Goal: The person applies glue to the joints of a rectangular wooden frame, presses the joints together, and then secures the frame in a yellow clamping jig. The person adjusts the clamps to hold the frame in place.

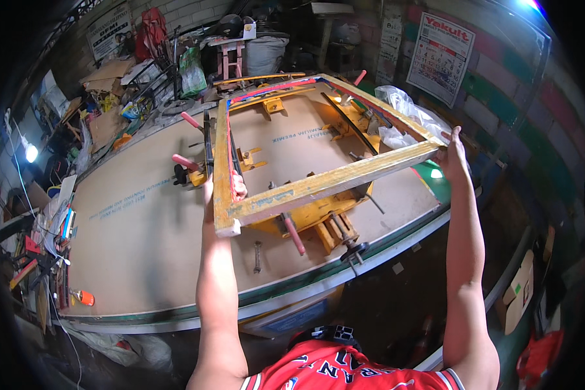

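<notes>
Two paper signs on the walls: white rectangular calendar poster (441,57) with red header, upper right; grey-white rectangular sign (108,30), upper left. Brown cardboard box (520,292) with white label, lower right floor. Wooden frame (318,185), yellowed, held tilted above workbench (143,227): left hand (237,187) fingers curled around left rail; right hand (454,156) fingers wrapped over right corner

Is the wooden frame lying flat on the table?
No, the wooden frame is lifted off the table, held by the left hand at one corner and the right hand at the other.
</notes>
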The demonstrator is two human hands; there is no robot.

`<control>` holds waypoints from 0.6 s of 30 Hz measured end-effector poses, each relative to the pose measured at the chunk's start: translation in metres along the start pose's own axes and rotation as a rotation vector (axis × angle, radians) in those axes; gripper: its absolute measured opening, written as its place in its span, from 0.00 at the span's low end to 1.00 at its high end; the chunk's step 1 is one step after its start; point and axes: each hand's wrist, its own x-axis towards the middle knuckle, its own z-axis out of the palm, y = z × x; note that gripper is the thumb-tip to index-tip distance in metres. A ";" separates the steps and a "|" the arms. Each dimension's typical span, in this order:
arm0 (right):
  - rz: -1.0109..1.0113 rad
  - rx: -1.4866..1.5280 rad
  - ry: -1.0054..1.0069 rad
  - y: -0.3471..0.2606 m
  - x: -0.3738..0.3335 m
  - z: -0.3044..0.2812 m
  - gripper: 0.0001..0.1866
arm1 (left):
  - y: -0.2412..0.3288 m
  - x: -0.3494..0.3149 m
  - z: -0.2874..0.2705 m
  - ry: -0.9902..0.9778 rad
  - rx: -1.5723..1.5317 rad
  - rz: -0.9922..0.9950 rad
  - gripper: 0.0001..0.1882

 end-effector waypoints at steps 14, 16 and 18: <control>0.053 -0.030 -0.126 0.061 0.121 0.016 0.41 | -0.004 0.104 -0.045 0.088 0.095 0.080 0.16; 0.046 -0.030 -0.118 0.070 0.127 0.025 0.35 | -0.004 0.113 -0.059 0.093 0.082 0.043 0.16; 0.026 0.017 -0.175 0.075 0.135 0.034 0.30 | 0.001 0.120 -0.074 0.121 0.076 0.010 0.18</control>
